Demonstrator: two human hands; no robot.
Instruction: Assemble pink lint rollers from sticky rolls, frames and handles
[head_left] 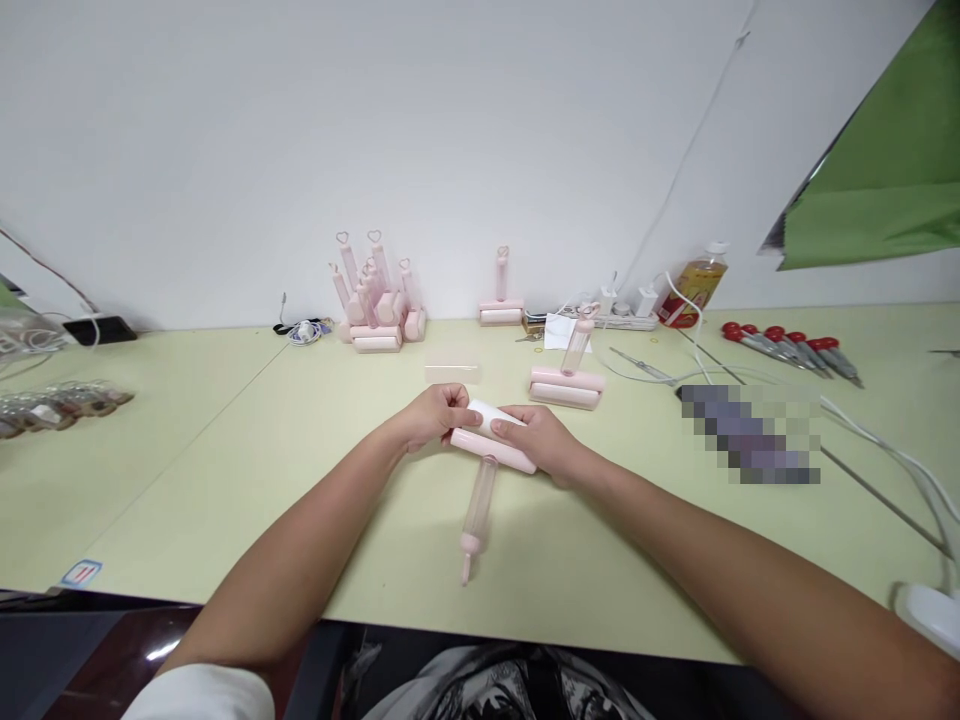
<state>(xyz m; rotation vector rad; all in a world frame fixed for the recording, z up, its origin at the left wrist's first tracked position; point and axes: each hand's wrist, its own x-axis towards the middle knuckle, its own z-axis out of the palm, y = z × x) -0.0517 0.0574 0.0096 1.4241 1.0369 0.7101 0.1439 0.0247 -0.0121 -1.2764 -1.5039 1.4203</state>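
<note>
Between my hands is a pink lint roller (496, 452) with a white roll (487, 415) in its head. Its clear pink handle points down toward the table's front edge. My left hand (436, 415) grips the left end, thumb pressed on the white roll. My right hand (544, 440) is closed around the right end, its thumb also on the roll. Just beyond my hands lies a clear cover (451, 372). To the right, a second lint roller (568, 386) rests on its head with the handle up.
A cluster of pink lint rollers (377, 320) stands at the wall, with one more roller (501, 312) to its right. Rightward are a power strip (630, 321), a drink bottle (694, 287), red-capped tools (795, 350), cables and a pixelated item (750, 435). Packaged items (64, 408) lie far left.
</note>
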